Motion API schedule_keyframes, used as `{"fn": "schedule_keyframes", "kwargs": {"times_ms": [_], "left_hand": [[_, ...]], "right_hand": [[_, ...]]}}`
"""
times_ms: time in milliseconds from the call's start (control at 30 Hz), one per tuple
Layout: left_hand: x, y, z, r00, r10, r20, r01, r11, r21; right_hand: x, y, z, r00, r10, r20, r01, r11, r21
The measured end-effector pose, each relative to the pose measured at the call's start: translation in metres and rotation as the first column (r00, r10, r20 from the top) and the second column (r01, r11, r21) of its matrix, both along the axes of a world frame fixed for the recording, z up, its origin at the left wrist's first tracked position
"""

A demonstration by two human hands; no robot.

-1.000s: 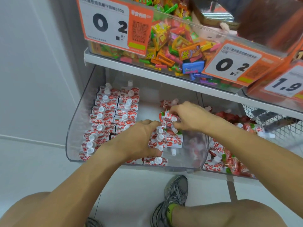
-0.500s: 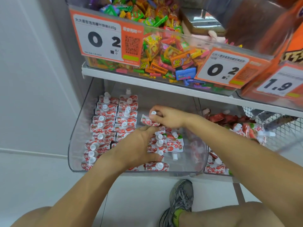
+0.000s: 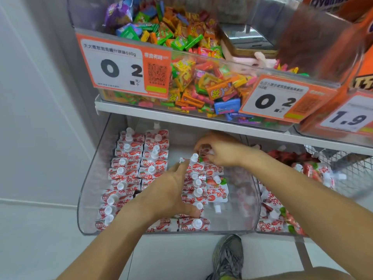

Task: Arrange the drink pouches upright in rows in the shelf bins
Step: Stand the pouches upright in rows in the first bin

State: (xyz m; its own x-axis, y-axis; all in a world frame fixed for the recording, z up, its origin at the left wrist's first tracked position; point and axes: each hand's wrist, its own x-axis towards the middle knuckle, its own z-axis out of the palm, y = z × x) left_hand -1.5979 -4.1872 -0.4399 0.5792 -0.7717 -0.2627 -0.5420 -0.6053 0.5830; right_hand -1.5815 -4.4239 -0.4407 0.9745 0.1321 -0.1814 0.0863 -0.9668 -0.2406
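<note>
A clear plastic bin (image 3: 88, 190) on the lower shelf holds red-and-white drink pouches with white caps. Two upright rows of pouches (image 3: 137, 164) fill its left side. A third row (image 3: 196, 190) stands in the middle. My left hand (image 3: 171, 190) lies flat against the left side of that third row, fingers spread, bracing it. My right hand (image 3: 220, 151) is at the back of the row, fingers closed on a pouch (image 3: 204, 150) above the rearmost cap. One pouch (image 3: 217, 190) lies flat to the right of the row.
A neighbouring bin (image 3: 282, 209) on the right holds a loose heap of pouches. Above, a shelf (image 3: 181, 116) carries a clear bin of colourful candy with orange price tags (image 3: 125, 65). A wire basket (image 3: 347, 168) sits far right. My shoe (image 3: 228, 257) is on the floor below.
The camera view has shifted up and closer. My right hand went from the front-middle of the third row to its back end with a pouch. My left hand stayed against the row.
</note>
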Motion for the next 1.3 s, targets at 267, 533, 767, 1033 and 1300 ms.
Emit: {"fn": "schedule_keyframes", "kwargs": {"times_ms": [267, 533, 767, 1033, 1300], "left_hand": [[0.001, 0.0, 0.001, 0.999, -0.035, -0.042, 0.035, 0.999, -0.012], [0.001, 0.0, 0.004, 0.998, -0.025, -0.063, 0.023, 0.999, -0.029], [-0.003, 0.002, 0.004, 0.999, -0.009, -0.051, 0.008, 1.0, -0.009], [0.006, 0.0, 0.002, 0.994, -0.049, -0.097, 0.054, 0.997, 0.05], [0.009, 0.002, 0.006, 0.99, -0.071, -0.123, 0.078, 0.995, 0.054]], "right_hand": [[0.013, -0.006, -0.009, 0.988, -0.142, -0.054, 0.115, 0.933, -0.34], [0.02, 0.019, 0.009, 0.98, -0.141, -0.141, 0.157, 0.982, 0.108], [0.026, 0.025, 0.014, 0.966, -0.001, -0.258, 0.042, 0.987, 0.153], [0.013, 0.001, 0.007, 0.929, -0.16, -0.334, 0.13, 0.985, -0.113], [0.002, 0.018, 0.004, 0.898, -0.083, -0.432, -0.032, 0.967, -0.251]]}}
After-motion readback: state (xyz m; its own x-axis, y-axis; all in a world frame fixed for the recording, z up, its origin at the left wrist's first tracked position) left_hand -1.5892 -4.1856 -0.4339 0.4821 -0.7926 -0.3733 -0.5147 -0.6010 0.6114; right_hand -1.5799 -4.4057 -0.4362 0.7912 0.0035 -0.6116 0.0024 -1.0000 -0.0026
